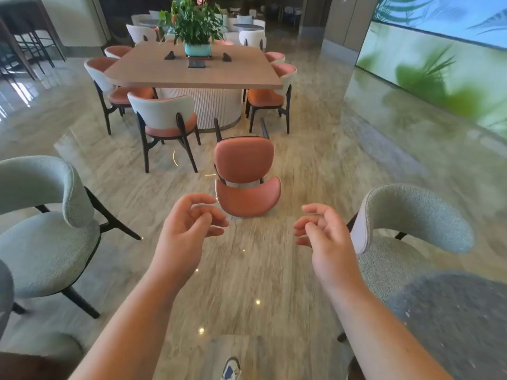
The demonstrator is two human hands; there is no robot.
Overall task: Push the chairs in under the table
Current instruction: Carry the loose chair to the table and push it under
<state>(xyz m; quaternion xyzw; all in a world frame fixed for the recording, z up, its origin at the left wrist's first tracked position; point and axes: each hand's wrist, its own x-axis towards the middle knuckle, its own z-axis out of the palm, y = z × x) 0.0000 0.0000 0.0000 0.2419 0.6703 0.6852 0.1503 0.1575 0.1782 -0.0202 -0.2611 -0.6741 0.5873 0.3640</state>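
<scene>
A wooden table [192, 75] on a ribbed white base stands ahead of me. An orange chair [244, 171] lies tipped over on its back on the floor in front of it, legs pointing toward the table. Another orange and white chair [164, 119] stands upright at the table's near left side, pulled out a little. More such chairs sit along the left [101, 75] and right [274, 91] sides. My left hand [189, 229] and my right hand [321, 234] are held out over the floor just short of the fallen chair, fingers curled apart and holding nothing.
A grey-green armchair [46, 229] stands close on my left and another [406, 234] close on my right beside a dark round table [461, 319]. A potted plant [196, 26] sits mid-table. A glass wall [439, 64] runs along the right. The polished stone floor lies between.
</scene>
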